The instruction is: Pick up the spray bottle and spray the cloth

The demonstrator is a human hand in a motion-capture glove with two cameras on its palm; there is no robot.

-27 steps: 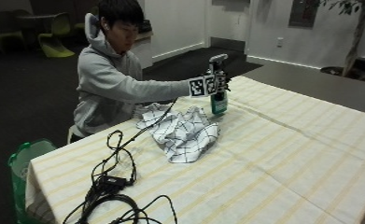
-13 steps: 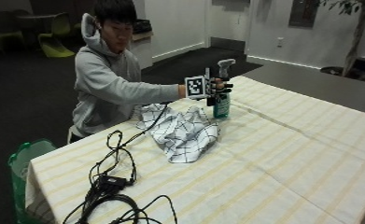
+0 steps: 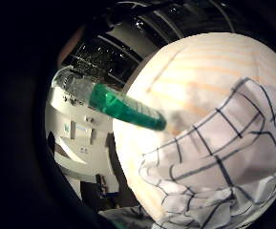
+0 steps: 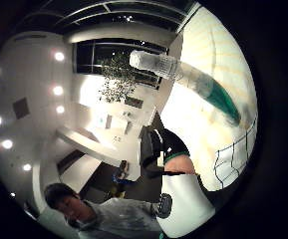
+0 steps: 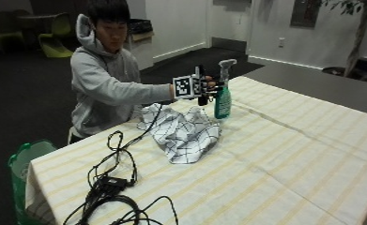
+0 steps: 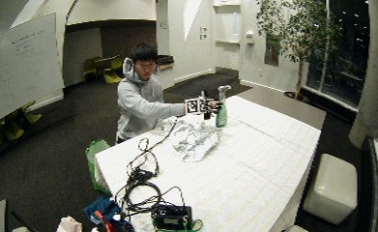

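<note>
The spray bottle (image 5: 223,97) stood upright on the striped tablecloth (image 5: 308,154), green liquid in its lower half, just past the far edge of the checked cloth (image 5: 182,131). The gloved right hand (image 5: 205,87) was held up beside the bottle's neck, close to it but not clearly touching. Whether the fingers were spread or curled could not be told. From the palm, the bottle (image 3: 110,101) showed apart from the hand, the crumpled cloth (image 3: 223,157) lying near its base.
</note>
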